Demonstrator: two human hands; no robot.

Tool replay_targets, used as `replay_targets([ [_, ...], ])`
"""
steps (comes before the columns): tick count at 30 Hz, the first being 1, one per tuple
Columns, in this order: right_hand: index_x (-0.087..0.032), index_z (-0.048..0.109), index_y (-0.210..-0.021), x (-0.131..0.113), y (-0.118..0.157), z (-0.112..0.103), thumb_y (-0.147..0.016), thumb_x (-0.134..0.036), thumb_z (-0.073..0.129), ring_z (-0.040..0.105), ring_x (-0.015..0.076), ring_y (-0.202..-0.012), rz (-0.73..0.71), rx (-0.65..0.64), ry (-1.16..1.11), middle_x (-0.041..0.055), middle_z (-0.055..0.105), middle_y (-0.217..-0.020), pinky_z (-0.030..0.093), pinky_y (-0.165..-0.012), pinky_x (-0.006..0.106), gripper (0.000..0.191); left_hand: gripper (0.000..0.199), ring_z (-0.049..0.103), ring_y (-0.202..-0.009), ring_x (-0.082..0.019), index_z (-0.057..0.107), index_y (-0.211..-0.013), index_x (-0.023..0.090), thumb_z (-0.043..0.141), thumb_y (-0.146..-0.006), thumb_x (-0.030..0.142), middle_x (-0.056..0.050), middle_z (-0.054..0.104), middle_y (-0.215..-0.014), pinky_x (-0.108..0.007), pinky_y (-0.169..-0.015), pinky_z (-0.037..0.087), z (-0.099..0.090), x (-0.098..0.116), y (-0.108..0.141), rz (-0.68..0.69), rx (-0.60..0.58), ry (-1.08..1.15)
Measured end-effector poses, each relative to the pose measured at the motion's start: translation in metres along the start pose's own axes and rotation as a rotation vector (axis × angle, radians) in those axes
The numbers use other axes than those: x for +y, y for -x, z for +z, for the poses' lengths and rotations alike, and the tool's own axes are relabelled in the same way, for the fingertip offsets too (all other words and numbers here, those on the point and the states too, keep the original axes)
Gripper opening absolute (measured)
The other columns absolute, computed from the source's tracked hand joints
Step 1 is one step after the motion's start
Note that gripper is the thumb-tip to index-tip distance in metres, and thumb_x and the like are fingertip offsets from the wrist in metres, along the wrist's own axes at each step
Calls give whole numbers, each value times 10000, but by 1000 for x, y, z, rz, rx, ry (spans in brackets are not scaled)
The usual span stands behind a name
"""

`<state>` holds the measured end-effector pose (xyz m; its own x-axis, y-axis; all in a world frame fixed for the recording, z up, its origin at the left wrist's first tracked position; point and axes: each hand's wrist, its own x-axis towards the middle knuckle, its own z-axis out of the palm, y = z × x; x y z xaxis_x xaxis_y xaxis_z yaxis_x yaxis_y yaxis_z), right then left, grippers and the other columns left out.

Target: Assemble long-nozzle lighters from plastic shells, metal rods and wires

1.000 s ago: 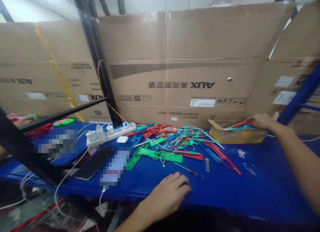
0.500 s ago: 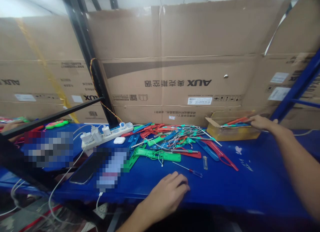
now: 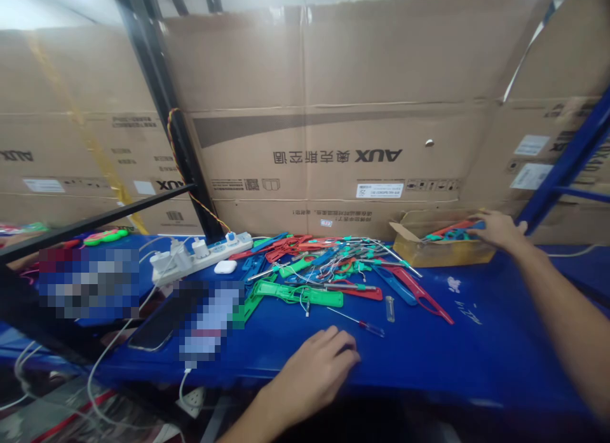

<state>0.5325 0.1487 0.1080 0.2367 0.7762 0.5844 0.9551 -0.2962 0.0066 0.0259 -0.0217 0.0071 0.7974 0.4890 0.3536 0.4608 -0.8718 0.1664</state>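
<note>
My left hand [image 3: 320,370] rests palm down near the table's front edge, fingers loosely bent and slightly apart, with nothing visible in it. Just beyond it lies a small screwdriver [image 3: 365,325] with a clear handle. At the right, my right hand [image 3: 500,232] reaches over the end of an open, yellow-taped cardboard box [image 3: 441,255]. Its fingers are among red and blue plastic pieces inside, around a blue piece [image 3: 476,225]; whether they grip it I cannot tell. Between the box and the power strip spreads a pile of green, red and blue plastic parts [image 3: 309,295] with metal rods and thin wires.
A white power strip [image 3: 216,260], a white earphone case [image 3: 225,267] and two phones, partly blurred out, sit at the left. A small clear tube [image 3: 390,308] lies right of the screwdriver. Large cardboard sheets [image 3: 305,68] stand behind. Another person's hand [image 3: 23,257] shows far left.
My right hand has shifted slightly at the box, and more of the blue piece shows by its fingers. My left hand stays in place. The view has moved a little.
</note>
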Motion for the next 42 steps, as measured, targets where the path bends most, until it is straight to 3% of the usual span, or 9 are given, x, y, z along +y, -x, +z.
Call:
replay_targets([
  [4, -146, 743, -951, -18, 13, -14, -941, -197, 568, 648, 337, -1064, 6, 152, -115, 221, 723, -1131, 459, -906, 523, 182, 173, 609, -1042, -220, 601, -1161, 213, 514, -1032, 139, -38, 658, -1182, -368, -902, 522, 0, 0, 0, -6, -8, 5],
  [9, -184, 702, -1049, -61, 47, -36, -927, -153, 495, 628, 283, -1182, -213, 365, -331, 174, 717, -1211, 449, -1011, 424, 242, 161, 634, -1074, -220, 602, -1166, 233, 522, -1041, 170, -25, 666, -1211, -403, -970, 505, -1, 3, 0, -44, -2, 34],
  [12, -205, 687, -1042, -99, 62, -42, -958, -201, 480, 643, 274, -1156, -351, 426, -448, 156, 732, -1159, 452, -1027, 429, 223, 169, 650, -1103, -203, 602, -1197, 236, 513, -1056, 207, -31, 658, -1249, -391, -974, 498, -15, -5, -13, -55, 66, 18],
  [18, -219, 694, -1041, -175, 74, -37, -995, -244, 499, 659, 266, -1068, -581, 329, -573, 106, 733, -1138, 486, -941, 422, 201, 167, 668, -1045, -184, 658, -1111, 231, 507, -1071, 290, -31, 690, -1149, -302, -888, 508, -83, -70, -78, -172, 220, -250],
  [20, -217, 695, -1055, -192, 83, -31, -1009, -257, 500, 665, 268, -1036, -624, 266, -589, 104, 731, -1120, 493, -905, 416, 204, 238, 669, -989, -200, 656, -1088, 194, 426, -1093, 258, -68, 688, -1110, -310, -834, 506, -92, -98, -95, -272, 257, -299],
  [24, -204, 700, -1039, -209, 108, -12, -1018, -253, 477, 672, 281, -957, -668, 151, -617, 114, 745, -1049, 506, -837, 419, 229, 280, 648, -996, -255, 667, -1018, 150, 426, -1090, 273, -125, 689, -1039, -362, -861, 493, -67, -129, -105, -400, 232, -382],
  [29, -228, 700, -982, -209, 121, 11, -1011, -259, 476, 687, 268, -983, -677, 32, -682, 87, 754, -1018, 528, -875, 408, 228, 235, 596, -1176, -288, 687, -1050, 150, 612, -1018, 371, -133, 700, -1127, -424, -1003, 469, -27, -130, -101, -348, 87, -394],
  [34, -229, 702, -969, -204, 115, 20, -1006, -285, 470, 686, 272, -979, -619, -15, -725, 92, 753, -1029, 537, -889, 426, 242, 224, 665, -1069, -229, 673, -1122, 144, 632, -1014, 336, -80, 683, -1155, -456, -960, 542, -27, -139, -102, -385, 25, -390],
  [42, -215, 724, -1001, -201, 113, 16, -1012, -316, 451, 684, 263, -1029, -569, -115, -693, 102, 753, -1078, 525, -943, 424, 291, 265, 672, -1058, -230, 648, -1203, 148, 637, -1012, 331, -93, 665, -1206, -446, -925, 572, -33, -153, -97, -487, 85, -408],
])
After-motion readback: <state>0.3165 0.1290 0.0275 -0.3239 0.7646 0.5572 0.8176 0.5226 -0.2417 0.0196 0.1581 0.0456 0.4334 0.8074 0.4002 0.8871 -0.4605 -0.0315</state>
